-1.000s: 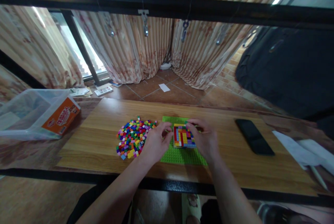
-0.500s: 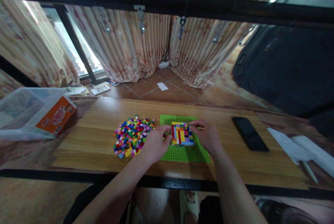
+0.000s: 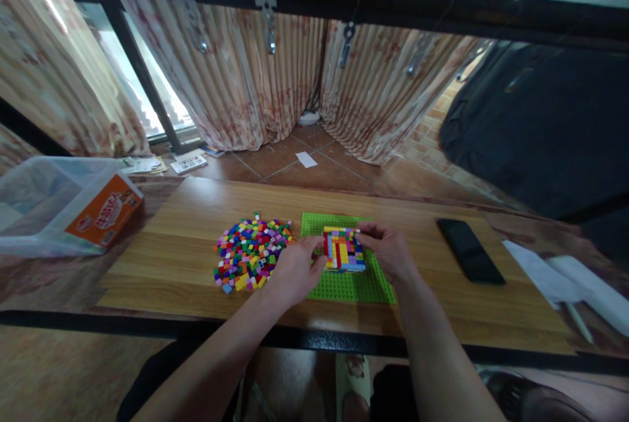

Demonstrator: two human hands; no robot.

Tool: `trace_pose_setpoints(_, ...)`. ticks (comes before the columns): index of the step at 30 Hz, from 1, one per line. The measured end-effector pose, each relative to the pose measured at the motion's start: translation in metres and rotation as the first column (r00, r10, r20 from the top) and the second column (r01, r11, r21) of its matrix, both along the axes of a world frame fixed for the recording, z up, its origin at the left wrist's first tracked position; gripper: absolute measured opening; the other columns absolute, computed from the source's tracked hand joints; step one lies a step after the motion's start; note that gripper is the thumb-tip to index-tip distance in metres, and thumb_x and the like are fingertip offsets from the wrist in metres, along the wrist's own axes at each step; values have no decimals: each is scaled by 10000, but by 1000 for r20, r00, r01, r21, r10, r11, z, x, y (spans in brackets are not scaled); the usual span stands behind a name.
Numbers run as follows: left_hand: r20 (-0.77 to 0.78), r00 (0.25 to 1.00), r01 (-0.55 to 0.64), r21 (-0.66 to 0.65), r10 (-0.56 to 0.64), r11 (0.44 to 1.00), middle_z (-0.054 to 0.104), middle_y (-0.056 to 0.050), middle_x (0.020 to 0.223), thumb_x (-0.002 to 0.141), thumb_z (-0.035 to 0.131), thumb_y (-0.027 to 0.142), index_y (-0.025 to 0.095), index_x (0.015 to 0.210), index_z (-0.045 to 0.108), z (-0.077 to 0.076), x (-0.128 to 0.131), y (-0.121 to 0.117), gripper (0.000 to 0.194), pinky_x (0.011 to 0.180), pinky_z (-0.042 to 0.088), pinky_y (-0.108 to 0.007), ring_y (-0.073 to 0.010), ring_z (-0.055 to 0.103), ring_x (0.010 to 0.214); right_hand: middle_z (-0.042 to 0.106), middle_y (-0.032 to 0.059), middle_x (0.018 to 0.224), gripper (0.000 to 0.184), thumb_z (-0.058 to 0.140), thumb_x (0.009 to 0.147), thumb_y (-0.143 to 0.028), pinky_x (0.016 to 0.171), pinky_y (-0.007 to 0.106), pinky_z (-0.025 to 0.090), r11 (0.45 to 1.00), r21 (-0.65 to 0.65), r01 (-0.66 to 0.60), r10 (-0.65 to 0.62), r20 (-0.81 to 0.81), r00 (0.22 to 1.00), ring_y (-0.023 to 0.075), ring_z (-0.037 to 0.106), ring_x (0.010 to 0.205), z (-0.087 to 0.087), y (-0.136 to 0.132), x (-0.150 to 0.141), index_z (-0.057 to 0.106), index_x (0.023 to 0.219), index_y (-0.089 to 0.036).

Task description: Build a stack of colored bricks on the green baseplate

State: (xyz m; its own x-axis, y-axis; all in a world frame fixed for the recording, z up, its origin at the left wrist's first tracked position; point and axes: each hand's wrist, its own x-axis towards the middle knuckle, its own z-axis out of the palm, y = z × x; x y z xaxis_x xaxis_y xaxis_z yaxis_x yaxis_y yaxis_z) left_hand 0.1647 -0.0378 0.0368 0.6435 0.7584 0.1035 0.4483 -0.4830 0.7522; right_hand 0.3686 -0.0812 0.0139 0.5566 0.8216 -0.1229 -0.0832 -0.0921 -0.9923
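A block of many-coloured toy bricks (image 3: 344,253), stacked in layers, stands on a green studded baseplate (image 3: 339,289). My left hand (image 3: 297,270) is at the block's left side, its thumb and forefinger apart and close to the edge. Whether they touch it is hard to see. At the block's far right corner, my right hand (image 3: 388,251) has thumb and forefinger drawn together; whatever is between the tips is too small to make out. Left of the baseplate lies a heap of loose small toy bricks (image 3: 250,251), partly behind my left hand.
The wooden board (image 3: 162,265) also carries a black phone (image 3: 470,250) on the right. A clear plastic tub (image 3: 44,206) with an orange label is at the left. Papers (image 3: 535,271) lie beyond the right edge. A dark bar (image 3: 314,2) crosses overhead.
The view has shifted slightly. Both hands stay beside the brick block, with only small finger movements; the right fingertips remain at its far right corner.
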Motion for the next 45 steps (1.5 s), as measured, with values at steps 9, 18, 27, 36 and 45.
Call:
trace_pose_setpoints(9,-55,998,18,19,-17,1000,720,-83,1066,858,511,153,161,1107,655,2,2,-3,287,859,533,-333,-203,672,927,698,-10,734,382,848,453,-233,651,264,510,1000,-2,-23,22,-113,993,121,625,663,-3,0,2,714,809,-195)
trace_pose_setpoints(18,-83,996,-13,53,17,999,723,-89,1053,851,544,171,143,1146,651,1,-3,4,315,841,539,-320,-189,682,872,708,5,774,446,859,475,-262,687,297,540,998,-3,-57,57,-61,997,147,653,706,-5,0,2,699,885,-193)
trace_pose_setpoints(27,-236,948,-161,224,213,961,731,-70,961,809,522,78,185,964,731,15,-43,45,282,925,507,-349,-206,668,931,706,29,845,436,817,491,-290,612,268,511,997,-20,73,-73,42,996,137,627,690,6,-2,3,695,895,-181)
trace_pose_setpoints(36,-369,922,20,340,114,940,687,-109,989,777,539,66,180,870,738,5,-31,33,247,962,489,-386,-242,635,1000,694,13,753,356,795,525,-358,607,264,497,995,-23,101,-100,65,993,137,610,674,7,1,-4,707,825,-188)
trace_pose_setpoints(45,-415,903,29,318,111,948,660,-116,917,799,473,27,160,775,718,-3,-21,30,280,925,497,-385,-245,627,980,696,29,735,357,771,570,-411,599,277,499,998,-20,62,-59,116,992,140,599,640,4,1,-5,715,836,-178)
